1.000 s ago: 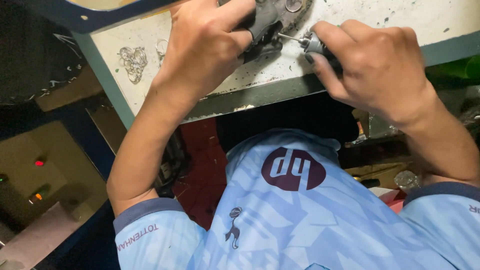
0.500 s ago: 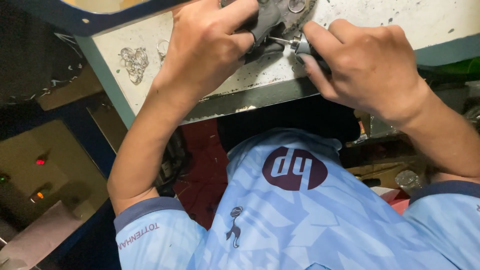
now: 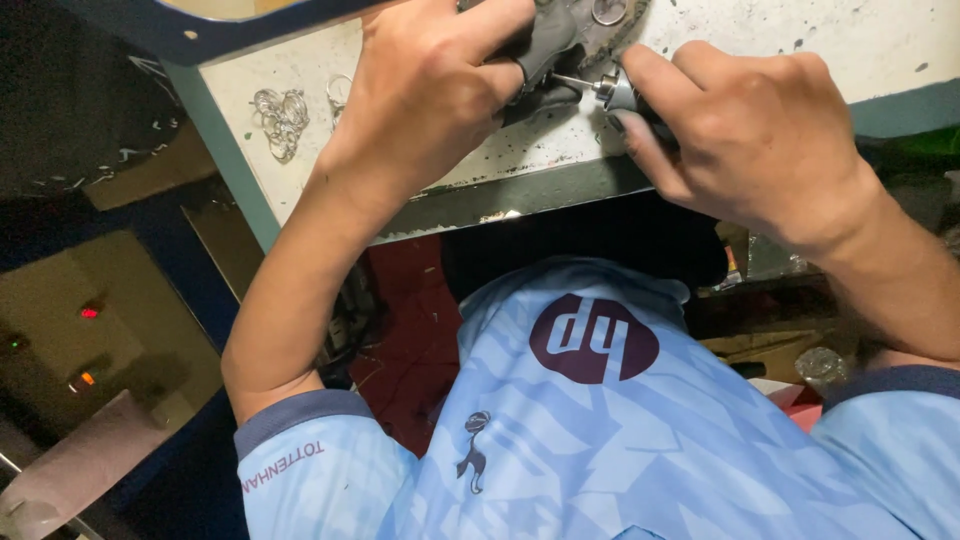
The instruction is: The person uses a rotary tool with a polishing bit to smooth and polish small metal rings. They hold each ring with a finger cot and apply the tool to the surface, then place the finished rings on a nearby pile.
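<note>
The lower half of the view is filled by a light blue patterned jersey with darker blue sleeve cuffs, worn by the person. Above it, a pale, speckled worktop with a blue-grey front edge is seen running across the upper part of the frame. To the left, a dark panel with small red and orange lights is set below the worktop level.

The left hand is stretched up from the lower left, with the forearm crossing the worktop edge. It is clenched around a dark grey metal piece, which is pressed down on the worktop near the top edge of the frame. The right hand is brought in from the right and is closed around the dark body of a small rotary tool; only its metal collar and thin bit are left showing. The bit is pointed left and is met by the dark piece just beside the left thumb. A round metal ring is seen just above the tool. A small heap of silvery wire rings is laid on the worktop, well apart to the left.
</note>
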